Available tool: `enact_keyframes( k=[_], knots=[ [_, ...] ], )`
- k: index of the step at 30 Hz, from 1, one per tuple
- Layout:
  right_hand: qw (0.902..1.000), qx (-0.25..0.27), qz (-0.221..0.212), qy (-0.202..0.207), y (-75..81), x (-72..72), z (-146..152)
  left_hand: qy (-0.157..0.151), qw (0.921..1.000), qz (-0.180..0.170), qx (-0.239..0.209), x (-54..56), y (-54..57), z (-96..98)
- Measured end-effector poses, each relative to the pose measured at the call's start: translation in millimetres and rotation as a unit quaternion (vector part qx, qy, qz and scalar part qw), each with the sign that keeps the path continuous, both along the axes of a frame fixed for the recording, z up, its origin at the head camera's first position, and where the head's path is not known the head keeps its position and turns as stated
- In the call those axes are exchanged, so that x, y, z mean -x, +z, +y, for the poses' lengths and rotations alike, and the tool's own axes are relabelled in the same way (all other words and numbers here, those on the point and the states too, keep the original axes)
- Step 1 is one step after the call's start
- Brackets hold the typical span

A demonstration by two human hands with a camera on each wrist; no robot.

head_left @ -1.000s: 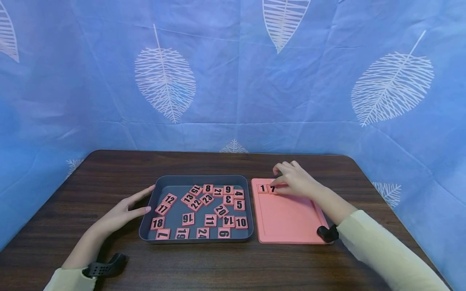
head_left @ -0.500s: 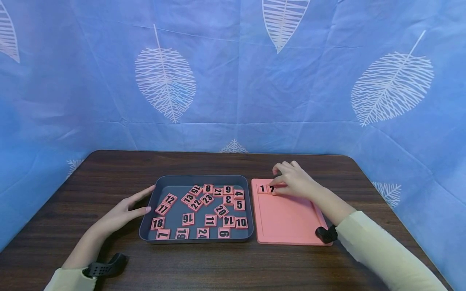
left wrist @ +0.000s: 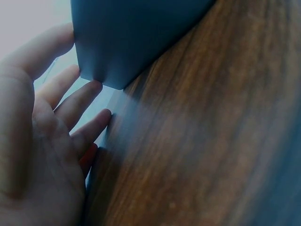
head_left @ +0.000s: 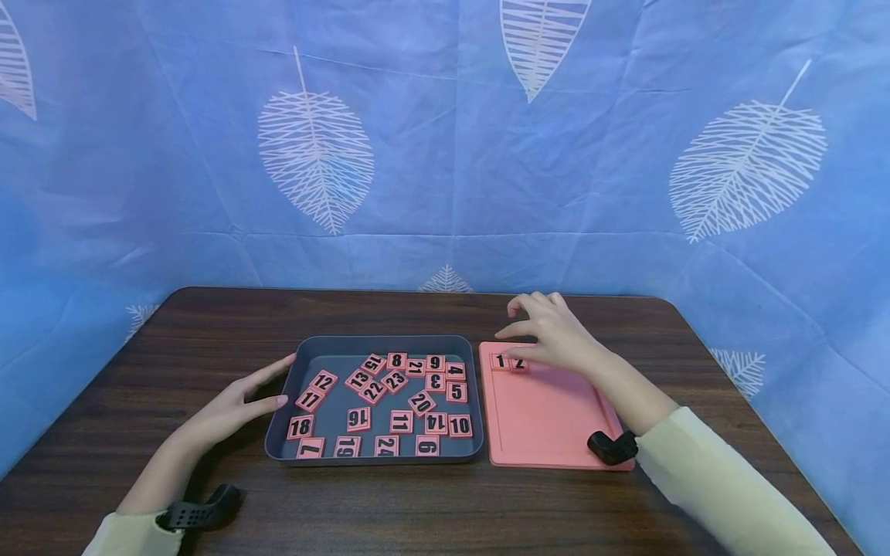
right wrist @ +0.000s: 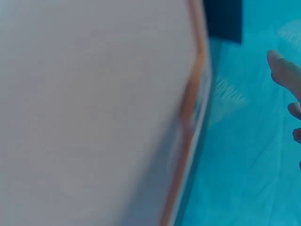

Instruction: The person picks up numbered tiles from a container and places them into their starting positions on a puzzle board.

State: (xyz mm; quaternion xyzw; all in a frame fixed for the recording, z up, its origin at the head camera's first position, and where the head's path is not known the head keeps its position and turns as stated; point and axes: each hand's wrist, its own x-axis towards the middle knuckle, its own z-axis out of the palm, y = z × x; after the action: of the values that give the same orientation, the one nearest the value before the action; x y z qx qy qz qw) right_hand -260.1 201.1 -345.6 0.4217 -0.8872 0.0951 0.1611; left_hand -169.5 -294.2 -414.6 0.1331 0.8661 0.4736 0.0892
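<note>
The tray [head_left: 389, 345] in front of me looks like smooth, matt plastic, and the board [head_left: 549, 425] has a similar flat, unshiny plastic look. The number tiles [head_left: 358, 419] have smooth, matt faces; whether they are card, foam or plastic, I cannot tell. The tabletop [head_left: 431, 510] shows wood grain with a low sheen. My sleeve [head_left: 723, 471] is soft, matt cloth; the backdrop [head_left: 431, 154] is thin, creased fabric.
</note>
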Motion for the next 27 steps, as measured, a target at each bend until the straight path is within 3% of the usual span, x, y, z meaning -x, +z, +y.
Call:
enact_keyframes(
  k=[6,17,27],
  knots=[
    [0.9994,0.024,0.011,0.024,10.6,-15.8,-28,0.001,1.0,-0.001,0.002,0.2,-1.8,-0.1],
    [0.996,0.06,0.026,0.061,7.3,-35.1,-70,-0.004,1.0,0.006,-0.003,0.3,-1.7,0.9],
    [0.9954,0.074,-0.023,0.057,-2.6,-46.2,-99,-0.004,1.0,0.007,-0.001,-0.1,-1.5,0.0]
  ],
)
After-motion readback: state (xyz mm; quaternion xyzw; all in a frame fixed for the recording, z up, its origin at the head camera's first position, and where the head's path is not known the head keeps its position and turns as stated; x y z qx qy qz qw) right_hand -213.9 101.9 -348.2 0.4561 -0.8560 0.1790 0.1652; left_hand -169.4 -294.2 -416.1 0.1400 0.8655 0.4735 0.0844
